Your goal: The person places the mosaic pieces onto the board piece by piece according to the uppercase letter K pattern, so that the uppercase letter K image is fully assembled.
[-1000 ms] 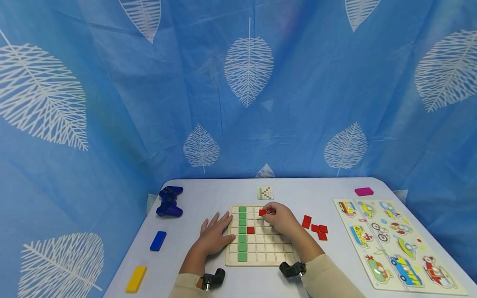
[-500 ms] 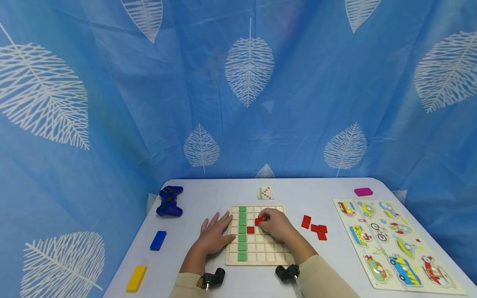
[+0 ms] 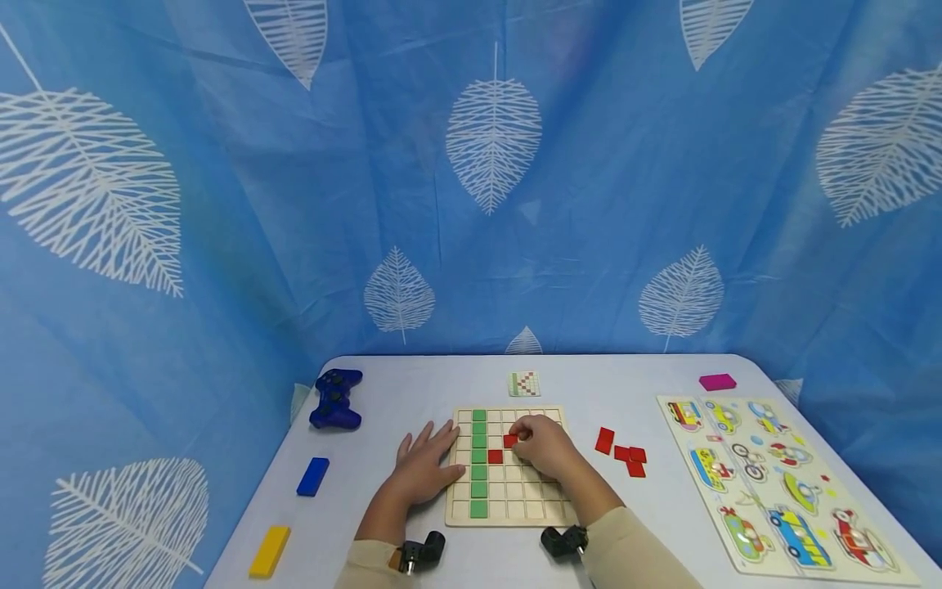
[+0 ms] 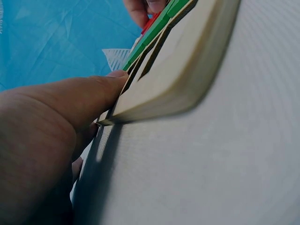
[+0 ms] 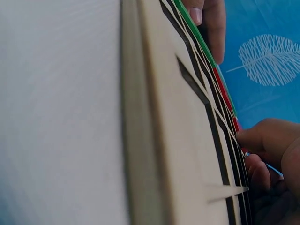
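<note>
A wooden grid board [image 3: 540, 509] lies on the table in the head view. A column of green tiles [image 3: 479, 458] fills its second column, and a red tile [image 3: 495, 456] sits beside it. My right hand [image 3: 540, 446] rests over the board's upper middle, its fingertips pinching a second red tile [image 3: 510, 441] down at a cell. My left hand [image 3: 424, 466] lies flat with spread fingers against the board's left edge [image 4: 154, 89]. The right wrist view shows the board edge-on [image 5: 159, 122] with my curled right fingers [image 5: 262, 140] at the red tiles.
Several loose red tiles [image 3: 624, 451] lie right of the board. A vehicle puzzle [image 3: 780, 483] and a pink block [image 3: 717, 382] are at the far right. A pattern card [image 3: 523, 383] sits behind the board. A blue game controller [image 3: 335, 398], blue block [image 3: 312, 476] and yellow block [image 3: 268, 551] lie left.
My right hand came down and toward me from the board's top edge, lowering the red tile to a cell diagonally up from the first red tile. The left hand stayed put.
</note>
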### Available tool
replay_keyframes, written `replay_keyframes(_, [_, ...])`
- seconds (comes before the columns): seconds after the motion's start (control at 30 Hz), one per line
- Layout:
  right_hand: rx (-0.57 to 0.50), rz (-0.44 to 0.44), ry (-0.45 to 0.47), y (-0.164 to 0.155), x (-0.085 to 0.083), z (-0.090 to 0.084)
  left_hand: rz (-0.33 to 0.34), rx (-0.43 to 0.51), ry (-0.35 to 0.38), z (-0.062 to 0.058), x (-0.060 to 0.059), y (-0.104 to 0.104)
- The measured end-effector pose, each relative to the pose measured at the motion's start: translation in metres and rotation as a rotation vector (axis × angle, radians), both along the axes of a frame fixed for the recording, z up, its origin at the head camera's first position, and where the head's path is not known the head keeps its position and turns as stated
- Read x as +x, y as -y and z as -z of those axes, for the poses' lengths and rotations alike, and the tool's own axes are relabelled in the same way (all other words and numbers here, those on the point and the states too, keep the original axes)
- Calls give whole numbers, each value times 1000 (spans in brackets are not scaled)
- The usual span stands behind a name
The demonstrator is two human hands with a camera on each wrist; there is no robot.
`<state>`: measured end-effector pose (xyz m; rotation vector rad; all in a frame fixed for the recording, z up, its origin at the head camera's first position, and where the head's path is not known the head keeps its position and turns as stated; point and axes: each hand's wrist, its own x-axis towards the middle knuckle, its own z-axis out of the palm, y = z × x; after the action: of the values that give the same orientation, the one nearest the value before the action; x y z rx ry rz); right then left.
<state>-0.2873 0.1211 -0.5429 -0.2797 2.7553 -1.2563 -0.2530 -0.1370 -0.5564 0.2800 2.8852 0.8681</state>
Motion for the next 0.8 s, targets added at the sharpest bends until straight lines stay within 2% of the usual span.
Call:
replay_keyframes(0.27, [-33,34,33,-1,1,1,-1,-9,-1,2,-2,0])
replay_keyframes(0.8, [-14,48,-10,-3,1,2,-2,-12,5,2,-3,-1])
